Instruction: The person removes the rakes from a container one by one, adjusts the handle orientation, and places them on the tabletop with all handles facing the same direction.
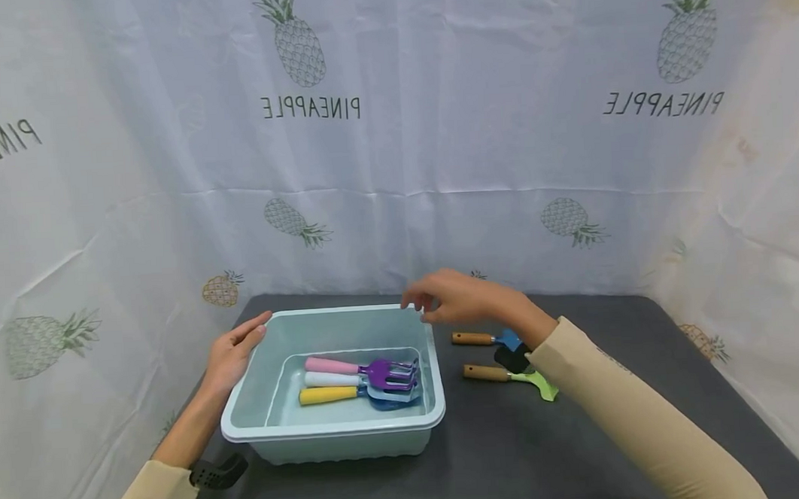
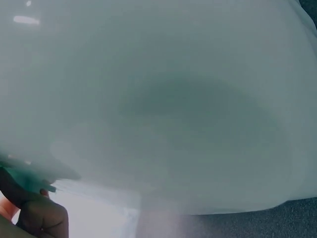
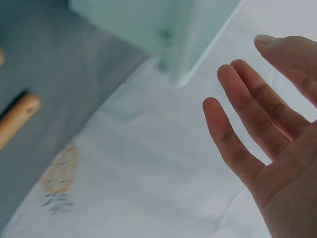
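A pale green plastic basin (image 1: 341, 430) stands on the dark table. My left hand (image 1: 232, 356) grips its left rim; in the left wrist view the fingers (image 2: 44, 215) show at the rim, beside the basin's broad outer wall. Over the far right corner hovers my right hand (image 1: 461, 295), its fingers loosely bent and holding nothing. The right wrist view shows those fingers (image 3: 247, 109) spread apart near the basin's corner. Inside the basin lie a purple hand fork (image 1: 387, 374) with a pink handle, a pale blue fork with a white handle (image 1: 328, 379) and a blue-headed tool with a yellow handle (image 1: 328, 395).
Right of the basin lie wooden-handled garden tools: one with a blue head (image 1: 472, 338), one with a green head (image 1: 542, 385), and a black tool head (image 1: 511, 359) between them, partly behind the right forearm. A pineapple-print curtain (image 1: 394, 152) surrounds the dark table (image 1: 505, 462).
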Motion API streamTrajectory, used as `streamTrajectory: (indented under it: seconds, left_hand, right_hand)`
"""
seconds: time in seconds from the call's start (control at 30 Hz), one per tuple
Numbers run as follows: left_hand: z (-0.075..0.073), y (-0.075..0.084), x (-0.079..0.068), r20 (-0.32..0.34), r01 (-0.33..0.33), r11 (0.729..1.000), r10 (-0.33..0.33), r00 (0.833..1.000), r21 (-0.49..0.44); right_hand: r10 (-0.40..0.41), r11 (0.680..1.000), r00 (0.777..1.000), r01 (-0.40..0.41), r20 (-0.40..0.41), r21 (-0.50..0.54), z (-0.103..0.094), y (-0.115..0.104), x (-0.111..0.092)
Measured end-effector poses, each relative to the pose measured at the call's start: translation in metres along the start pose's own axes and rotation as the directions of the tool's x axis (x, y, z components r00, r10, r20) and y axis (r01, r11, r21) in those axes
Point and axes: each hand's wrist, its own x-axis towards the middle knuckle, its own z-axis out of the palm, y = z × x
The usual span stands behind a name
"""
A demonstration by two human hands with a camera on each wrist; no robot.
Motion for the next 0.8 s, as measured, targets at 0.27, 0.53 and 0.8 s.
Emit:
streamTrajectory:
  seconds: [0.27, 0.53, 0.8]
  left_hand:
    - [-0.003, -0.001, -0.001, -0.004, -0.002, 1.0, 0.002, 1.0, 0.005]
    - [-0.002, 0.0, -0.001, -0.009, -0.028, 1.0, 0.028, 1.0, 0.01]
    - [-0.004, -0.002, -0.003, -0.017, -0.064, 0.997, 0.065, 0.998, 0.038]
  right_hand:
    - [-0.051, 0.998, 0.996, 0.053, 0.077, -0.028, -0.007, -0.031, 0.045]
    - [-0.035, 0.998, 0.99, 0.041, 0.14, -0.042, 0.009, -0.046, 0.085]
    - [-0.03, 0.999, 0.99, 0.033, 0.136, -0.022, 0.044, -0.055, 0.122]
